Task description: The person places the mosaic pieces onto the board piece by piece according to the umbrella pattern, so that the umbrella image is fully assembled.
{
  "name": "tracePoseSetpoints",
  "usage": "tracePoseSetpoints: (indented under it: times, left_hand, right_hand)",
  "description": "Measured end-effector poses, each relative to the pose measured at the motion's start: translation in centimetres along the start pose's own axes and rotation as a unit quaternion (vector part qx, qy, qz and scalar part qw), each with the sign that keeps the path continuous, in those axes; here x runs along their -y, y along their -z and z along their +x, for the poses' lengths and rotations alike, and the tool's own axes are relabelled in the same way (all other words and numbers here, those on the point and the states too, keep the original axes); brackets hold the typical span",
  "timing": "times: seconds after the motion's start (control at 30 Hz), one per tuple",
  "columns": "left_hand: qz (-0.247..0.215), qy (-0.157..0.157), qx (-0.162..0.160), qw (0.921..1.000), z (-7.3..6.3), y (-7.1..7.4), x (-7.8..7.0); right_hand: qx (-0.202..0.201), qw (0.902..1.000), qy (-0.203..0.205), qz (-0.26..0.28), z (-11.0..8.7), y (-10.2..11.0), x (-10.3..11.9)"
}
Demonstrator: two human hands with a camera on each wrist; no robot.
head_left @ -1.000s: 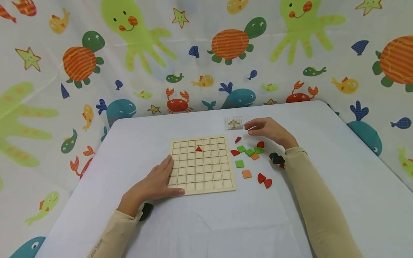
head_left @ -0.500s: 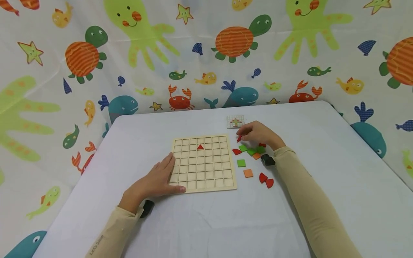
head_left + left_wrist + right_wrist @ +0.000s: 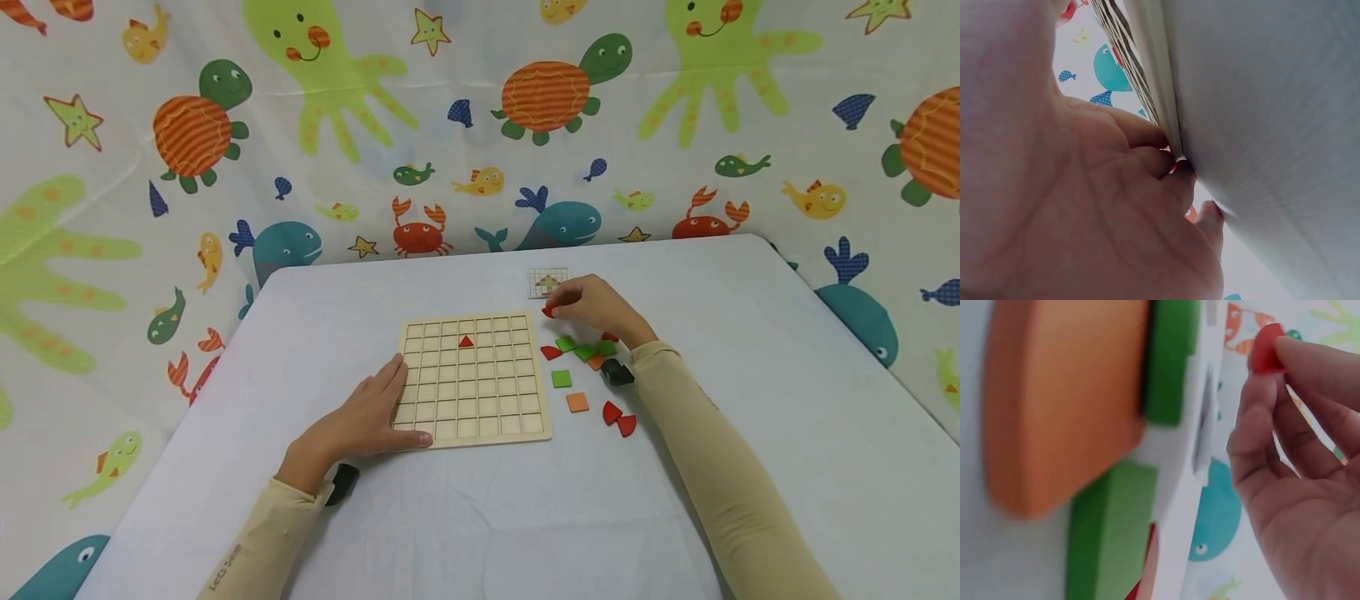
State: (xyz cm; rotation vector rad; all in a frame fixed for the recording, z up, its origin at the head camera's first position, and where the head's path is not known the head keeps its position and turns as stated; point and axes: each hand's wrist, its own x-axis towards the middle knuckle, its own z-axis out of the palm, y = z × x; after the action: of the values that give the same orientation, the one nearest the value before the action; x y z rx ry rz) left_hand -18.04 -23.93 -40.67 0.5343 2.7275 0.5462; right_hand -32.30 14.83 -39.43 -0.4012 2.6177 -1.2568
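My left hand rests along the left side of a square wooden grid board, thumb at its near edge and fingers straight. In the left wrist view, the fingertips touch the board's edge. One red triangle lies in a cell of an upper row. Just beyond the board's far right corner, my right hand pinches a red piece with a curved edge between thumb and finger. A small pattern card lies right behind that hand, which overlaps it in the head view.
Right of the board lie green squares, orange squares and red quarter-circle pieces. Some green ones bunch together under the right wrist. A cloth printed with sea animals hangs behind the white table.
My right hand has moved left and down to the narrow-looking red piece beside the card, pinched it and lifted it slightly. My left hand keeps its place on the board.
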Motion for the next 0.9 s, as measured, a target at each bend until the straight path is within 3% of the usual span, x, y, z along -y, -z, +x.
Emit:
tracePoseSetpoints:
  times: [0.17, 0.4, 0.67, 0.9]
  left_hand:
    - [0.003, 0.006, 0.003, 1.0000, 0.0, 0.1, 0.1]
    - [-0.007, 0.012, 0.003, 0.9999, 0.2, -0.3, 0.3]
    - [-0.002, 0.011, 0.001, 0.9999, 0.1, -0.5, 0.3]
    - [-0.002, 0.018, 0.004, 0.9998, 0.3, -0.4, 0.4]
  right_hand:
    - [0.007, 0.9980, 0.023, 0.059, 0.0, -0.2, 0.9]
    - [0.017, 0.9872, 0.055, 0.149, -0.4, -0.9, 2.8]
    - [0.033, 0.9773, 0.084, 0.192, 0.3, -2.9, 5.2]
    - [0.066, 0.9725, 0.111, 0.194, 1.8, -5.8, 7.9]
